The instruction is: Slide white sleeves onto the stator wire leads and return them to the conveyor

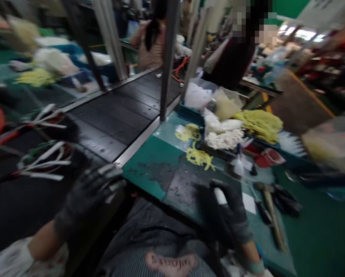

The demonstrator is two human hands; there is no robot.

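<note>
The gloved right hand (224, 211) has its rubbery black fingers closed around a white tube (220, 196) above the worn green tabletop (157, 173), while the open-fingered left hand (88, 196) hovers near the slatted black conveyor belt (111, 123) and white-strapped wire bundles (45, 165).
</note>
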